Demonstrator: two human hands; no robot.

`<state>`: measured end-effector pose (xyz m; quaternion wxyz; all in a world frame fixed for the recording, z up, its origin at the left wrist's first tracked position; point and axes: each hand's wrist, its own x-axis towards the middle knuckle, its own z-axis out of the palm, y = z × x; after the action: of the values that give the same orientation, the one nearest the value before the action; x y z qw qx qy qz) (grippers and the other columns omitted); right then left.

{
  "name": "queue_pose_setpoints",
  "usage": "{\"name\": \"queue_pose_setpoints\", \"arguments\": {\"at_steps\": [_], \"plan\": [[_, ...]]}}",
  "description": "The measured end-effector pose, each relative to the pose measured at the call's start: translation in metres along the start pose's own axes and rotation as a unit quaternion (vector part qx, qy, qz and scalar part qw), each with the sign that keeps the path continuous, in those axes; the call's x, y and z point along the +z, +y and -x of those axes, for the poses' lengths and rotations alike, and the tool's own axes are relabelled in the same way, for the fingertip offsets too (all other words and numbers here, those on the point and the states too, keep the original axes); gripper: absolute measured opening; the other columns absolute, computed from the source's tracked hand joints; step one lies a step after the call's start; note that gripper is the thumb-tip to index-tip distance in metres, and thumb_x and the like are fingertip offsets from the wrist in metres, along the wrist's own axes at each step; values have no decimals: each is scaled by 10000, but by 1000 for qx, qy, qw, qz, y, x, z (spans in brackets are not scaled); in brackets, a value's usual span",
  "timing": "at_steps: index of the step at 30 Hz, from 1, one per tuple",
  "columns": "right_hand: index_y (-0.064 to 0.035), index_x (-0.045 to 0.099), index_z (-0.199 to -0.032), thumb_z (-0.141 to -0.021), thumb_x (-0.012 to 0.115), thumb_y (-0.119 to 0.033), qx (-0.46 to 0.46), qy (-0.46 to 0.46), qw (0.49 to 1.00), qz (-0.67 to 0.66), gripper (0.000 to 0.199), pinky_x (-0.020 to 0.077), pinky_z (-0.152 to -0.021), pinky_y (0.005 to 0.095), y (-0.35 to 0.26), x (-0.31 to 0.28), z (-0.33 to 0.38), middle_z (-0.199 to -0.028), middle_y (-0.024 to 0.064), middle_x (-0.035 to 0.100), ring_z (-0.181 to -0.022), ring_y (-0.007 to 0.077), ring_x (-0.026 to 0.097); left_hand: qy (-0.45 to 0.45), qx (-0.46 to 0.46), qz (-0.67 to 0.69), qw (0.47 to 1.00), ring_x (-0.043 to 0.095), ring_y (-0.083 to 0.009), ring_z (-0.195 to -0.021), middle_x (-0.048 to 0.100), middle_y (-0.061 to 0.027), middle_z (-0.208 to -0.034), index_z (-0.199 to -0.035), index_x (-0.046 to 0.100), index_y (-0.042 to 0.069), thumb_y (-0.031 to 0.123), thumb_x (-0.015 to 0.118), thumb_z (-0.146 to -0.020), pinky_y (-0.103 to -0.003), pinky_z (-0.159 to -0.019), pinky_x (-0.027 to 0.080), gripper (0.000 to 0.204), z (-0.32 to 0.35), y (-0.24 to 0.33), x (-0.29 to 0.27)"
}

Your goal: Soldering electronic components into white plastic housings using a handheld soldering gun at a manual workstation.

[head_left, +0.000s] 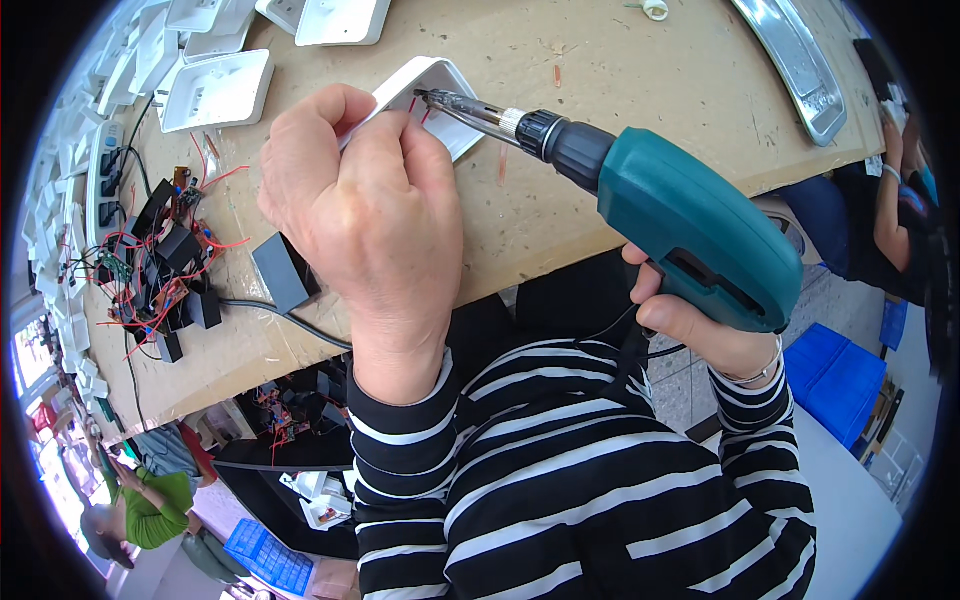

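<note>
My left hand (370,195) grips a small white plastic housing (405,72) by its near-left side, fingers wrapped round the rim. Inside it a red wire (428,114) shows; the rest is partly covered by my fingers. My right hand (690,315) is closed round the handle of a teal soldering gun (700,225) with a black front collar. Its metal tip reaches into the housing, at or very close to the inner wall by the wire; whether it touches cannot be told.
Several white housings (217,92) stand along the far left. Dark modules with red wires (170,260) lie left of my hand, near a power strip (104,180) and a black box (284,272). A metal tray (800,75) sits far right. Other people (150,500) are nearby.
</note>
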<state>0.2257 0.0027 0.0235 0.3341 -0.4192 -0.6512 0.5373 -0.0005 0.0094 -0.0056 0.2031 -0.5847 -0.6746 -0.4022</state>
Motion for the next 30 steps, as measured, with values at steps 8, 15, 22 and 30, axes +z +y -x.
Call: {"name": "queue_pose_setpoints", "arguments": {"at_steps": [8,15,22,30], "plan": [[55,584,-1084,-681,807,-128,-30,-26,998,48,495,494,-579,205,-2,-2,-1,-785,64,646,-659,102,634,3,0,-1,1000,520,-210,-753,564,-49,-826,-651,633,22,7,653,-615,-339,-685,369,44,0,-1,0],[53,554,-1126,-684,805,-120,7,-16,1000,5,536,502,-588,197,-4,-1,0,-818,68,645,-675,99,640,1,3,-6,1000,519,-206,-754,564,-46,-829,-659,639,18,11,654,-620,-337,-686,367,42,-1,0,0],[50,527,-1175,-689,801,-120,-73,-30,996,53,583,508,-583,205,1,-1,-3,-849,77,651,-679,101,645,-1,0,-1,1000,518,-207,-761,563,-46,-833,-663,641,18,13,650,-621,-338,-685,366,43,0,0,0],[48,529,-1170,-686,803,-123,-32,-27,996,73,582,518,-601,204,-4,-1,0,-866,89,658,-693,106,657,-3,-2,-1,1000,520,-211,-768,563,-49,-844,-642,620,21,13,647,-620,-342,-707,366,36,0,0,-1]]}}
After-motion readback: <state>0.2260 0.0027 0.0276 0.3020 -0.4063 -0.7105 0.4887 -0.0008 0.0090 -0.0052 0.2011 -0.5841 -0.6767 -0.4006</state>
